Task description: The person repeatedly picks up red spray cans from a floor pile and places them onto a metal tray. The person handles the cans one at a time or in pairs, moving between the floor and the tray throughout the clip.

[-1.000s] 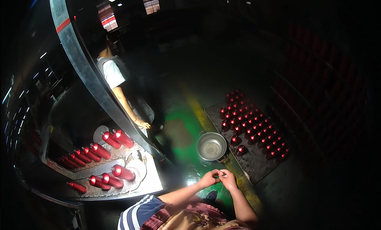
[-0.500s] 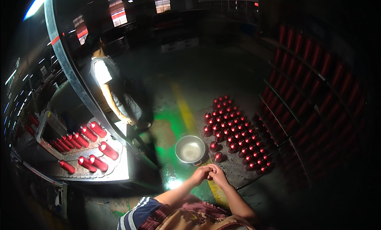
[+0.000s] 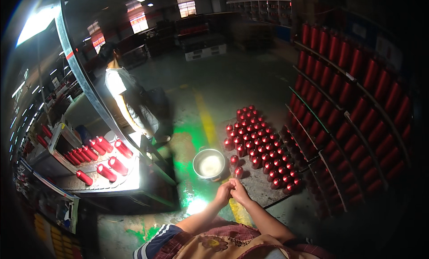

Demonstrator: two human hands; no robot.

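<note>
My left hand (image 3: 223, 194) and my right hand (image 3: 240, 192) meet in front of my body, fingers curled in and pressed together. Whether anything small is between them is hidden. Just beyond the fingertips, a red metallic bottle (image 3: 238, 172) stands on a grey floor mat (image 3: 252, 187), with another red bottle (image 3: 233, 161) behind it. Many more upright red bottles (image 3: 263, 145) are packed close together on the same mat. A round metal basin (image 3: 197, 162) with a pale inside sits on the floor, left of the bottles and slightly beyond my hands.
To the left, a brightly lit conveyor (image 3: 134, 181) carries red bottles lying tilted. A metal post (image 3: 82, 73) rises beside it. Another person (image 3: 117, 87) stands behind the post. Stacked racks of red bottles (image 3: 333, 82) fill the right side. A yellow line (image 3: 204, 114) crosses the floor.
The picture has brightened, and the view has shifted slightly. My hands remain together, with the fingers drawn in more tightly. The other person stands in the same place.
</note>
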